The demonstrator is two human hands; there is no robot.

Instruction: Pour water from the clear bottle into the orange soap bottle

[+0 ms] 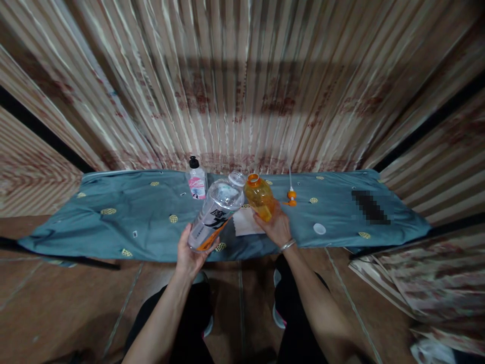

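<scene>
My left hand [193,255] is wrapped round the lower part of a large clear bottle [212,217] with a black and orange label. That bottle leans up and to the right, its open mouth close to the mouth of an orange see-through bottle [258,194]. The orange bottle has no cap and tilts slightly left, with my right hand [276,225] closed round its lower right side. Whether the two mouths touch, I cannot tell. Under and between the bottles lies a white cloth or paper [246,222].
A small bottle with a black cap [197,182] stands at the back left of the cloth-covered table [151,227]. Right of my hands are an orange pump head [291,197] with a tube and a white round lid [319,229]. Farther right lies a blurred dark object [371,207]. Curtains surround the table.
</scene>
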